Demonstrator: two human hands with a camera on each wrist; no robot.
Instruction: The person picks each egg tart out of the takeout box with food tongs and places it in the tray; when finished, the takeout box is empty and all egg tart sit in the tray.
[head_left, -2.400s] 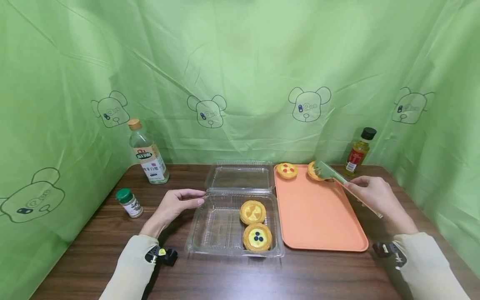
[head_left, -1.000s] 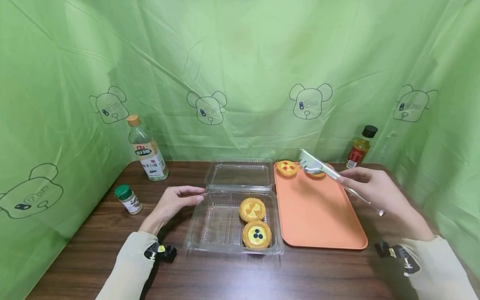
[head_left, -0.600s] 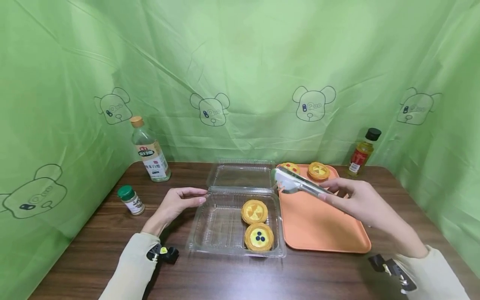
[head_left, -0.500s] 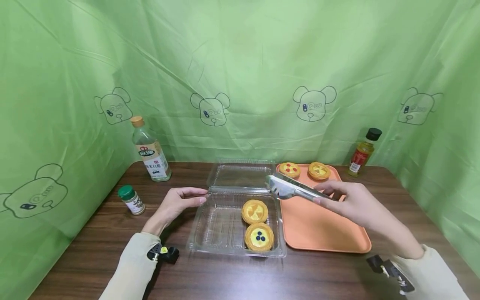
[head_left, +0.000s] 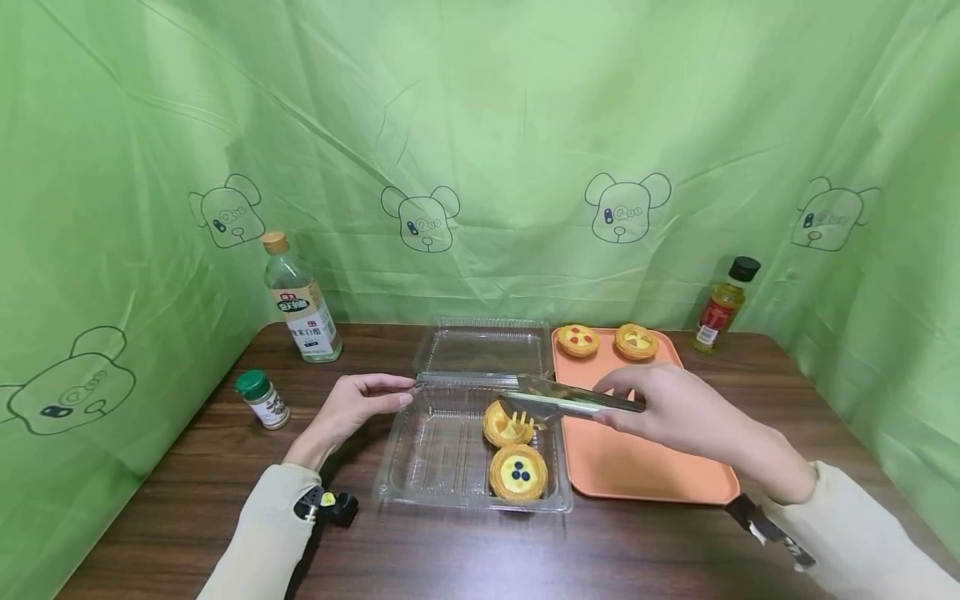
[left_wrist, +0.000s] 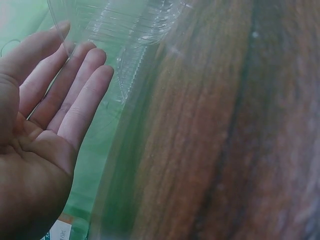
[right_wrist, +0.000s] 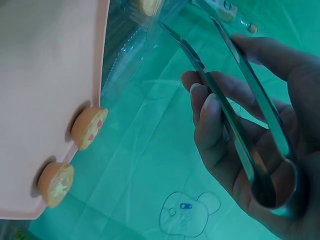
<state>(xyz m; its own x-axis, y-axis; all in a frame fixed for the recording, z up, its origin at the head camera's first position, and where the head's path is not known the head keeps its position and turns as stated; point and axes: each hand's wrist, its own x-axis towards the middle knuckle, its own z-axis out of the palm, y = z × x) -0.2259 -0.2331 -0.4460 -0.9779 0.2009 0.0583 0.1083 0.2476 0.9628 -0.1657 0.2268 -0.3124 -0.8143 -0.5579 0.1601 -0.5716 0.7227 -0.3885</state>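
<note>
A clear plastic clamshell box (head_left: 442, 454) lies with its lid (head_left: 483, 354) folded back. My left hand (head_left: 363, 408) pinches its left rim near the hinge; the left wrist view shows thumb and index tip at the clear edge. Inside, on the right, sit two egg tarts: one with orange wedges (head_left: 497, 433) and, in front, one with blueberries (head_left: 517, 479). My right hand (head_left: 660, 404) grips metal tongs (right_wrist: 240, 65), thumb on one arm and fingers on the other. The tongs' arms stand apart, and their toothed tips overlap the orange-wedge tart in the head view.
An orange tray (head_left: 645, 467) lies right of the box, with a red-dotted tart (head_left: 577, 341) and a yellow-wedge tart (head_left: 636, 342) at its back. An oil bottle (head_left: 723, 308) stands behind right; a vinegar bottle (head_left: 307, 321) and green-capped shaker (head_left: 262, 400) stand left.
My right hand has brought the tongs from the tray's back-right tart leftward and down to the orange-wedge tart in the box. My left hand stays at the box rim.
</note>
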